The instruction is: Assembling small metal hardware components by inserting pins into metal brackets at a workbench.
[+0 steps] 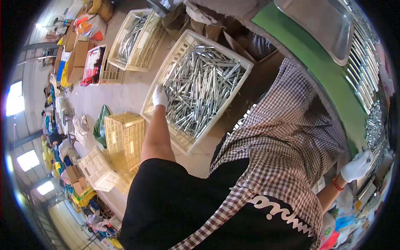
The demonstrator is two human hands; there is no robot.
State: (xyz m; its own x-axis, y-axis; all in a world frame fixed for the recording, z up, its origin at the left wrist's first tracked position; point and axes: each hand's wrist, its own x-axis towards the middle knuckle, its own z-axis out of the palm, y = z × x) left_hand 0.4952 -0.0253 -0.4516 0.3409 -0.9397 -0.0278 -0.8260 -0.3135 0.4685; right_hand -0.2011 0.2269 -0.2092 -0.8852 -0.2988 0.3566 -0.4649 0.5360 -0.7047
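My left hand, in a white glove, is at the left rim of a cream plastic crate, its fingers closed over the edge. Inside the crate lies a loose heap of silvery metal rods. Off to the right, my right hand, also gloved in white, is by the edge of the green-topped table. It is close to a pile of small shiny metal parts. Its fingers are drawn together, and whatever they hold is too small to make out.
On the table are a metal tray and a row of long shiny rods. Another crate of rods stands farther off, beside a crate with red items. Yellowish crates sit on the floor at left. An open cardboard box is under the table.
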